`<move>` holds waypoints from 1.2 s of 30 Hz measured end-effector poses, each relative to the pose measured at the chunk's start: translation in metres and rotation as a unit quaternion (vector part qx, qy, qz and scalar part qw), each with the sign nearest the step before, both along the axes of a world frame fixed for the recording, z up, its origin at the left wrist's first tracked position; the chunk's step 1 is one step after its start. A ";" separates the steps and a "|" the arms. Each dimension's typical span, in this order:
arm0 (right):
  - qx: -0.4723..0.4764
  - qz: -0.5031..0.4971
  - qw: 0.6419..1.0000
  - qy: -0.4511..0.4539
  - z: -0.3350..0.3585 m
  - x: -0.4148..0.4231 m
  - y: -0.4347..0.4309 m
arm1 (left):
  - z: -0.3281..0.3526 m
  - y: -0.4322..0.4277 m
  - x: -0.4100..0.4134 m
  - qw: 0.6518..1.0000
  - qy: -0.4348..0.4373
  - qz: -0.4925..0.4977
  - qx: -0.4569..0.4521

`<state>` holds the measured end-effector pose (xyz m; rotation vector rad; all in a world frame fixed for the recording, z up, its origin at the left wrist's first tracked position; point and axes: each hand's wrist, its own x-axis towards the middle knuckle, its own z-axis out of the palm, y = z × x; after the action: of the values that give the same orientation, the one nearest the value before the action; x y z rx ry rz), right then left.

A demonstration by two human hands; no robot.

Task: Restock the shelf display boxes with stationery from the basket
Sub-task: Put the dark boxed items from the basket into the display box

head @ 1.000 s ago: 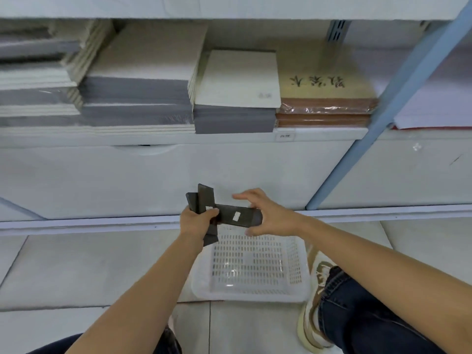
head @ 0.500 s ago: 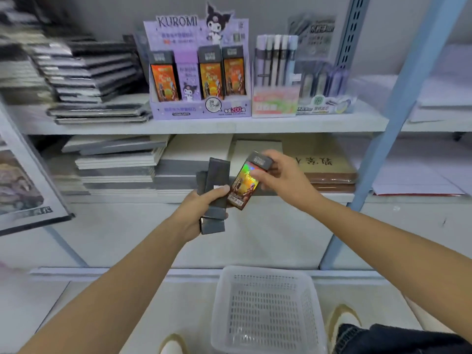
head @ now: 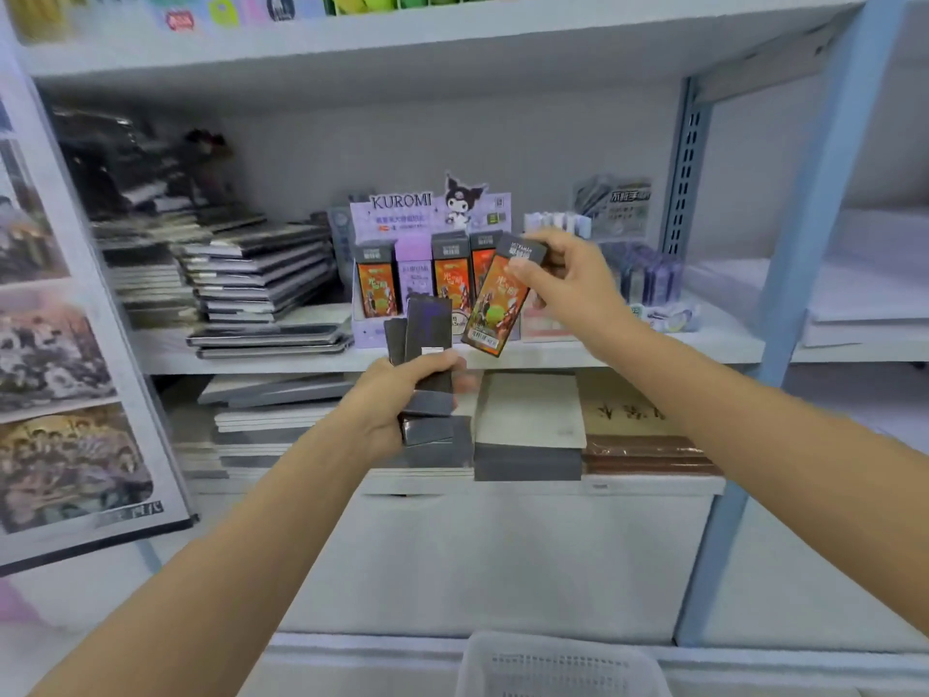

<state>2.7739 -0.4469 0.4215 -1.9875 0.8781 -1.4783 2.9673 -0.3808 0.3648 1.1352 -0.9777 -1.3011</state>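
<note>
Orange-fronted with a grey cap, the pack [head: 495, 299] is pinched near its top end by the right hand [head: 568, 281]. It is tilted so its lower end swings toward seven o'clock, just in front of the purple Kuromi display box [head: 402, 206] on the middle shelf [head: 578, 353]. Like packs already stand upright in that box. At seven o'clock from the pack, the left hand [head: 392, 402] grips a loose fan of dark packs [head: 427, 334] with their backs to the camera. The white basket [head: 558, 664] sits at six o'clock on the floor, only its rim in view. Stacked notebooks [head: 261, 281] lie at nine o'clock of the box. Going in at this slant, the pack would likely catch the box's front lip or tip a standing neighbour. A push could also slide the light cardboard box back. The fanned packs look unevenly held, so one may slip and miss the basket. Both arms reach forward. The right comes up from four o'clock with the wrist bent and the thumb on the pack's face. The left comes from seven o'clock, its thumb laid across the packs, level with the shelf edge.
</note>
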 end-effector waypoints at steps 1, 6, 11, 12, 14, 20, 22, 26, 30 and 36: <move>-0.016 -0.015 1.000 -0.006 0.012 0.000 -0.005 | 0.005 -0.003 0.003 1.000 0.017 0.007 -0.003; -0.049 -0.085 0.993 0.067 0.057 0.003 -0.038 | 0.026 -0.020 0.019 0.996 0.084 -0.006 0.010; -0.069 -0.139 0.969 0.193 0.064 0.012 -0.073 | 0.034 -0.040 0.029 0.995 0.097 0.005 0.005; -0.074 -0.146 0.963 0.215 0.063 0.014 -0.080 | 0.034 -0.044 0.030 0.995 0.095 0.011 0.003; -0.081 -0.153 0.950 0.260 0.061 0.019 -0.090 | 0.033 -0.052 0.031 0.997 0.081 0.019 0.002; -0.118 -0.160 0.916 0.349 0.057 0.031 -0.110 | 0.023 -0.069 0.033 0.999 0.026 0.030 -0.022; -0.128 -0.152 0.904 0.379 0.058 0.030 -0.114 | 0.020 -0.072 0.032 0.999 0.025 0.040 -0.025; -0.126 -0.129 0.897 0.404 0.059 0.025 -0.119 | 0.019 -0.075 0.031 0.998 0.038 0.044 -0.032; -0.130 -0.134 0.902 0.389 0.058 0.031 -0.123 | 0.018 -0.075 0.029 0.998 0.034 0.040 -0.033; -0.121 -0.122 0.896 0.410 0.065 0.032 -0.126 | 0.017 -0.075 0.027 0.998 0.028 0.045 -0.028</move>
<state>2.8059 -0.5727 0.4861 -2.8413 1.3637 -0.8419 2.9945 -0.4563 0.3814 1.0822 -0.9066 -1.2183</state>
